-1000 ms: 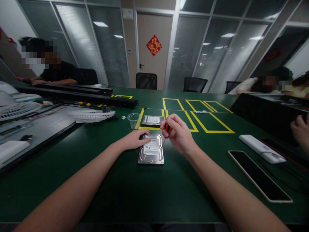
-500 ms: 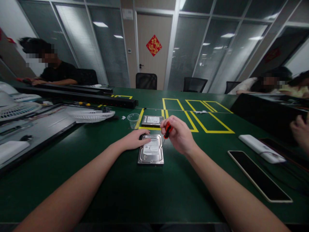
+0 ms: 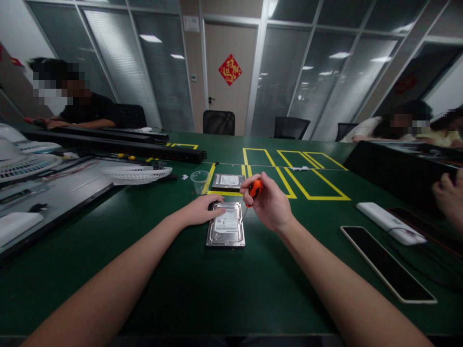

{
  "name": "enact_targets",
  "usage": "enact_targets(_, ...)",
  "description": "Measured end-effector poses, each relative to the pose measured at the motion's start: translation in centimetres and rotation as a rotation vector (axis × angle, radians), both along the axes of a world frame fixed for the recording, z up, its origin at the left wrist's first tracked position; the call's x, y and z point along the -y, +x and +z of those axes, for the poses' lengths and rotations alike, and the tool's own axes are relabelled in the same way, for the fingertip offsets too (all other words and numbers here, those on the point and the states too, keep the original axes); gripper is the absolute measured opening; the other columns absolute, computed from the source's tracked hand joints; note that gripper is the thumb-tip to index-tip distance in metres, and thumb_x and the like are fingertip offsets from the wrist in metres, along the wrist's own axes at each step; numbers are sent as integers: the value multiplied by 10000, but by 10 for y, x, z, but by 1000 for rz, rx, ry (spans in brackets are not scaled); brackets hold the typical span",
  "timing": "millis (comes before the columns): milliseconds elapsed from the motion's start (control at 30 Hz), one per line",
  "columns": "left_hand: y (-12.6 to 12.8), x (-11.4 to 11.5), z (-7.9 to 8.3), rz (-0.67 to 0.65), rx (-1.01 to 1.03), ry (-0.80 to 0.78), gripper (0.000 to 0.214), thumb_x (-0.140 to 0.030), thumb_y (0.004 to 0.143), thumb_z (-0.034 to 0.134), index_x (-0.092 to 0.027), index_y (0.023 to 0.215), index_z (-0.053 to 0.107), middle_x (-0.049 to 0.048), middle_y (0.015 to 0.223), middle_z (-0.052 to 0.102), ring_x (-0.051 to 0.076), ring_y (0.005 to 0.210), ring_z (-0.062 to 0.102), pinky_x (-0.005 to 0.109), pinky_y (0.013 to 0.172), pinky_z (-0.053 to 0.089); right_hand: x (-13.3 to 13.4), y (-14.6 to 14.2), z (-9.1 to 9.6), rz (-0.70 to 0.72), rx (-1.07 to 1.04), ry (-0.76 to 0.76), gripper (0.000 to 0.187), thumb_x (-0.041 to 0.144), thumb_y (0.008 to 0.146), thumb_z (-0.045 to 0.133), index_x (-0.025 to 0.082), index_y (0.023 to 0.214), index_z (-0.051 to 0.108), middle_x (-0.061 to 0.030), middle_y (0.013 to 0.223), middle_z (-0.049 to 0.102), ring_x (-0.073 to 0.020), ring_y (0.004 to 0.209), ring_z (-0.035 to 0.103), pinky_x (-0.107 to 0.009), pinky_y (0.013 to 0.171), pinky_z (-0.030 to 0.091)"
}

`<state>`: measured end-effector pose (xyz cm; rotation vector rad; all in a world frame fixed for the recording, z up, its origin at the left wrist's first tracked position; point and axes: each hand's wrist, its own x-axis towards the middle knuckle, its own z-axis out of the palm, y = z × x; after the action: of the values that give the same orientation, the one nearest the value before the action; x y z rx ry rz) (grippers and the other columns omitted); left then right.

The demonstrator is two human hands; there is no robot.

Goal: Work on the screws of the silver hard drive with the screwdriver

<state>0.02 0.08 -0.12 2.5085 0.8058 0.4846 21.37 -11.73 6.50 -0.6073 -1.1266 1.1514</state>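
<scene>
Left of the right hand [image 3: 271, 205], which gripped a screwdriver [image 3: 256, 188], the left hand [image 3: 200, 209] held a hard drive [image 3: 227, 238], its label [image 3: 224, 225] too small to read

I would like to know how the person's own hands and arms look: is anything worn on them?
The left hand and the right hand wear no gloves, and no ring shows, though parts are hidden. Both forearms are uncovered: no sleeve, watch or bracelet is visible.
</scene>
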Motion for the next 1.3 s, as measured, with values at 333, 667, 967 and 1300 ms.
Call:
enact_targets(333,2,2,2,-9,17,3,395,-537,964,589,-235,1208,661,79,1314,686,294,1192,636,419,1035,474,1,0,-2,-9,45,57,253,368,958,633,196,784,696,-39,813,658,-142,650,542,-310,615,375)
enact_targets(667,1,1,0,3,9,7,436,-566,960,584,-232,1231,653,80,1344,673,306,1218,630,423,1037,478,-1,1,-2,41,-16,39,324,410,985,552,189,819,720,-39,806,648,-123,584,498,-306,585,336)
enact_targets(967,0,1,0,6,12,3,424,-558,966,589,-237,1235,656,78,1352,668,299,1226,626,419,1049,470,1,1,1,59,21,72,299,317,973,565,166,763,715,-56,856,652,-135,646,538,-306,624,363)
enact_targets(1300,1,0,-2,2,21,15,414,-554,965,586,-239,1224,657,70,1323,684,296,1211,636,419,1050,471,2,1,-1,70,-14,38,121,268,932,653,210,833,611,-14,878,689,-112,569,526,-284,567,350)
